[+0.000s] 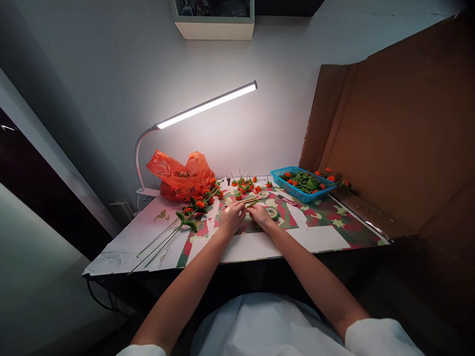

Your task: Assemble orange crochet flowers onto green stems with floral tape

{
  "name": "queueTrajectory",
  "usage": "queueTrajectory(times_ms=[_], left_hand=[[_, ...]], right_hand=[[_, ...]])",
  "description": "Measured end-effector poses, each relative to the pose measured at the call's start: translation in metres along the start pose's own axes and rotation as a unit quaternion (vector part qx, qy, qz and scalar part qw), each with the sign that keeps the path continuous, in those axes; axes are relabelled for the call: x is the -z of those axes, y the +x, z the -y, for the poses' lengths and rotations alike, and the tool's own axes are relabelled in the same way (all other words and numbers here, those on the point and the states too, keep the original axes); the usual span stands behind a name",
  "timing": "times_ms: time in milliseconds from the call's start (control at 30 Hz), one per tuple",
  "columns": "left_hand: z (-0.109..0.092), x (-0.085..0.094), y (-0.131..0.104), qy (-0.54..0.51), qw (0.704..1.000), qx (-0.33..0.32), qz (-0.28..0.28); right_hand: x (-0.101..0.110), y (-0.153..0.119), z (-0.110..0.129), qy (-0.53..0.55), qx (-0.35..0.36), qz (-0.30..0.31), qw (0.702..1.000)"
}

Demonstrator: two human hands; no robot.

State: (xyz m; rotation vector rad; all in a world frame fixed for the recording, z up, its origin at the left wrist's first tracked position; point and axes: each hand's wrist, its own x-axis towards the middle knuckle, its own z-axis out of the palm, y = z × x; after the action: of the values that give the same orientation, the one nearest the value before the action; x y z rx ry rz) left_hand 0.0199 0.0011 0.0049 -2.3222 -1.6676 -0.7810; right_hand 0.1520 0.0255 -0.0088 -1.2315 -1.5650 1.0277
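Note:
My left hand [232, 217] is closed over the middle of the table, its fingers pinched near a thin tan stick [250, 200]. Close beside it, my right hand [260, 215] is also closed, at a thin green piece [253, 203] between the two hands. What exactly each hand's fingertips grip is too small to make out. A roll of green tape [272, 213] lies just right of my right hand, and a paler roll [263, 195] sits behind it. Small orange-red flowers [245, 187] with green stems are scattered behind my hands.
Long-stemmed orange flowers [181, 222] lie at the left, before a red plastic bag [181, 175]. A blue basket [305, 196] of flowers and leaves stands back right, near pink-handled scissors [287, 200]. A lit lamp [208, 105] arches overhead; cardboard [393, 133] borders the right.

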Motion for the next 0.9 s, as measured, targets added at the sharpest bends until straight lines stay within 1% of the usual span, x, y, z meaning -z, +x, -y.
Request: queueTrajectory(times_ms=[133,300,400,500,567,600,633,667,733,800,900], left_hand=[[0.0,-0.003,0.0,0.011,1.0,0.003,-0.008],[-0.003,-0.004,0.0,0.012,1.0,0.006,-0.011],[-0.006,-0.003,0.0,-0.001,1.0,0.01,-0.015],[-0.006,-0.002,0.0,-0.054,0.998,0.02,-0.025],[-0.003,-0.002,0.0,-0.138,0.989,0.045,-0.02],[-0.001,-0.002,0.001,-0.198,0.978,0.061,-0.007],[0.001,-0.001,0.003,-0.266,0.961,0.08,0.014],[0.004,-0.001,0.004,-0.335,0.936,0.1,0.04],[0.009,0.0,0.007,-0.451,0.876,0.143,0.092],[0.013,0.002,0.008,-0.521,0.825,0.174,0.132],[0.017,0.0,0.007,-0.587,0.771,0.167,0.179]], right_hand=[[0.0,0.001,-0.004,-0.002,0.021,-0.032,0.999],[-0.001,0.004,-0.005,-0.029,0.003,-0.062,0.998],[-0.002,0.004,-0.003,-0.064,0.01,-0.073,0.995],[-0.001,0.003,-0.002,-0.08,0.035,-0.07,0.994],[0.001,0.003,-0.001,-0.079,0.055,-0.055,0.994],[0.003,0.002,0.0,-0.078,0.068,-0.045,0.994],[0.005,0.002,0.0,-0.075,0.082,-0.034,0.993],[0.008,0.001,0.001,-0.071,0.098,-0.023,0.992],[0.014,-0.001,0.003,-0.058,0.13,0.004,0.99],[0.019,-0.004,0.006,-0.036,0.154,0.04,0.987],[0.023,-0.008,0.011,0.003,0.167,0.1,0.981]])
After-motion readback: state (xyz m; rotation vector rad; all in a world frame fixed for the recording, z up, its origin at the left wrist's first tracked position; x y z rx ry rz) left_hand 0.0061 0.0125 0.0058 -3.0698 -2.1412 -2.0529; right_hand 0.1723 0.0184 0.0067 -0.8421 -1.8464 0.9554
